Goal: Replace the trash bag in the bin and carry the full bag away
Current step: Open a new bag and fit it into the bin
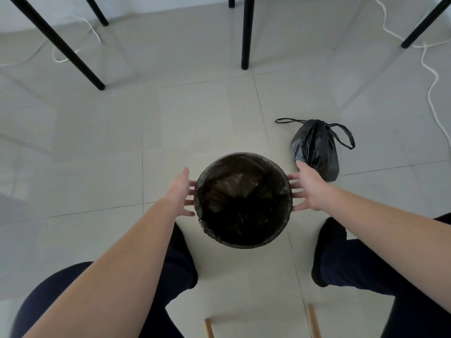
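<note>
A round bin [244, 242] is seen from above at the centre of the view, standing on a pale tiled floor [122, 142] between the person's dark-trousered legs [366, 264]. A black trash bag liner [234, 191] is fitted inside the bin, with its edge folded over the rim all the way round.

The left hand [179, 193] is placed at the 9 o'clock side of the bin, with the fingers [189, 203] spread open and their tips at the rim. The right hand [308, 189] is placed at the 3 o'clock side, likewise open, with the fingers [296, 195] splayed and their tips at the rim. Nothing is gripped by either hand.

The full trash bag [314, 150], black and tied shut with two loop handles loose at its top, lies on the floor at the 2 o'clock position from the bin, just beyond the right hand.

Black furniture legs [246, 32] stand at 12 o'clock and 10 o'clock. A white cable [432, 89] runs along the floor at the right edge.
</note>
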Action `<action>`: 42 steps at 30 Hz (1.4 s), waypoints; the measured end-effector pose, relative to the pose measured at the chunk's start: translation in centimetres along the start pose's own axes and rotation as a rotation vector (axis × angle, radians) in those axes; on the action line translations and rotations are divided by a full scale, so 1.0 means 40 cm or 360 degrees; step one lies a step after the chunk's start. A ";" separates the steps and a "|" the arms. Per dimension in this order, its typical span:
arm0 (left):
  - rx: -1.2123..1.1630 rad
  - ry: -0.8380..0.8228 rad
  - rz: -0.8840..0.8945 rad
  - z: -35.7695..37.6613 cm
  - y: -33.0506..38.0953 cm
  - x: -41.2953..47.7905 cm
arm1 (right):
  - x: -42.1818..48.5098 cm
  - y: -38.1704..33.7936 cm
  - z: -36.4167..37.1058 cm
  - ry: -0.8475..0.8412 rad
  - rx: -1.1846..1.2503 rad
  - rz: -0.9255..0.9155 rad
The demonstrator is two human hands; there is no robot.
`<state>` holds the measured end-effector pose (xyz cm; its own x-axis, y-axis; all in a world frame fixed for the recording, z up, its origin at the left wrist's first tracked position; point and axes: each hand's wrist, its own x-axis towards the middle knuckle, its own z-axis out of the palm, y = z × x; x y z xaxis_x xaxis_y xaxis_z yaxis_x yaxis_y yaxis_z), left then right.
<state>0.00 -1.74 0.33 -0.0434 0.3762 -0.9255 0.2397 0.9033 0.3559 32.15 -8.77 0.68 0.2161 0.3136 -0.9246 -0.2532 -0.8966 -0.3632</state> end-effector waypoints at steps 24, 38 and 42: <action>-0.0900 0.0199 0.0026 0.078 -0.124 -0.071 | -0.056 0.091 0.019 0.0113 0.0127 -0.0044; -0.0498 0.0197 0.0013 0.107 -0.056 -0.060 | -0.010 -0.012 0.039 0.0269 -0.0168 -0.0448; -0.0399 -0.0084 0.0128 0.121 -0.045 -0.094 | -0.010 -0.012 0.045 0.0169 -0.0135 -0.0399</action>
<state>4.45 -5.78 2.55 0.0180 0.4434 -0.8961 -0.0079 0.8963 0.4433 30.49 -7.90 1.01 0.3608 0.4984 -0.7883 -0.1006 -0.8195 -0.5642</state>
